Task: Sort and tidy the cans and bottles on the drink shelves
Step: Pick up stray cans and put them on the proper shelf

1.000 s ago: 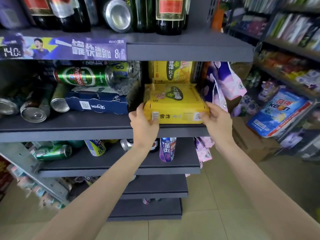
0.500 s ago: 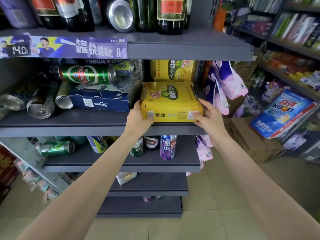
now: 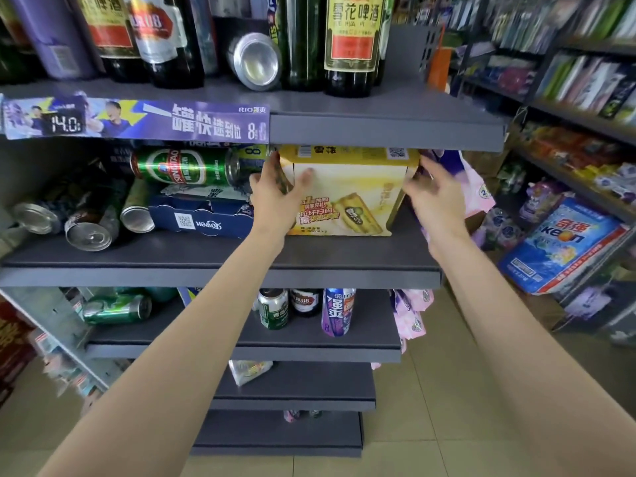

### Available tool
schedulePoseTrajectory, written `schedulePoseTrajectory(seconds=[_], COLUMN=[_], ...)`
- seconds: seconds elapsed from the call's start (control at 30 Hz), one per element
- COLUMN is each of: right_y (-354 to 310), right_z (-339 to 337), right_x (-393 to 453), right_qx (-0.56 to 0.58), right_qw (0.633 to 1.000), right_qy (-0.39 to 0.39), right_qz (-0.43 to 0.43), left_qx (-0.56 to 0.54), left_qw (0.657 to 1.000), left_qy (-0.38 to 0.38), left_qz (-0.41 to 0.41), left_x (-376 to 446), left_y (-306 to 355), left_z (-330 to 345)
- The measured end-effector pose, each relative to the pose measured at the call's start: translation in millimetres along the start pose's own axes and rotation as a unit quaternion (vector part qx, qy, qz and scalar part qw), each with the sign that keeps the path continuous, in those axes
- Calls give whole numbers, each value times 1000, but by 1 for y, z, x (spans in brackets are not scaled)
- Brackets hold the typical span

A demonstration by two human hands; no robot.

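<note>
A yellow carton of beer cans [image 3: 347,197] stands upright on its edge on the middle shelf [image 3: 220,273], its printed face toward me. My left hand [image 3: 278,197] grips its left edge, thumb across the front. My right hand [image 3: 430,197] is at its right edge with fingers spread and blurred; whether it grips is unclear. To the left lie a green Tsingtao can [image 3: 186,166] on a blue can pack [image 3: 203,218] and several loose cans on their sides [image 3: 89,225].
Dark bottles [image 3: 351,43] and a tipped silver can [image 3: 256,62] stand on the top shelf. Cans and a purple RIO can [image 3: 337,311] stand on the lower shelf. Pink bags [image 3: 475,187] hang at the shelf's right end. Goods shelves line the right aisle.
The yellow carton lay flat at the shelf front; both hands have tipped it upright and pushed it further back. My right hand has loosened toward the carton's right edge.
</note>
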State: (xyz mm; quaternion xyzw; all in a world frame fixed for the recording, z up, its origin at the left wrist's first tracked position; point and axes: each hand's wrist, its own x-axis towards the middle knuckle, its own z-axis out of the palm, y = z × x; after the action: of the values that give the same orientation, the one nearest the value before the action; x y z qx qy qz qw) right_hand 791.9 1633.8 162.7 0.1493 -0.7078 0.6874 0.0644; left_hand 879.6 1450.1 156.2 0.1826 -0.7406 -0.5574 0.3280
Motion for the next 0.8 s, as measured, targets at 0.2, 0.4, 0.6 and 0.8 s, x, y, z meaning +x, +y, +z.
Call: schedulePoseTrajectory(seconds=[0.2, 0.4, 0.6, 0.8], right_y=[26, 37, 55, 66], right_z=[30, 43, 57, 70], right_x=[-7, -2, -10, -8], right_qx=[-30, -153, -231, -356], right_qw=[998, 986, 970, 930], right_qy=[-54, -16, 47, 60], right_qz=[1, -58, -66, -66], left_qx=[45, 133, 168, 196], left_qw=[999, 989, 981, 969], left_qy=[-21, -53, -66, -110], left_qz=[13, 39, 77, 98], left_x=[9, 12, -6, -16], left_y=[-11, -21, -47, -64], left_z=[13, 14, 13, 4])
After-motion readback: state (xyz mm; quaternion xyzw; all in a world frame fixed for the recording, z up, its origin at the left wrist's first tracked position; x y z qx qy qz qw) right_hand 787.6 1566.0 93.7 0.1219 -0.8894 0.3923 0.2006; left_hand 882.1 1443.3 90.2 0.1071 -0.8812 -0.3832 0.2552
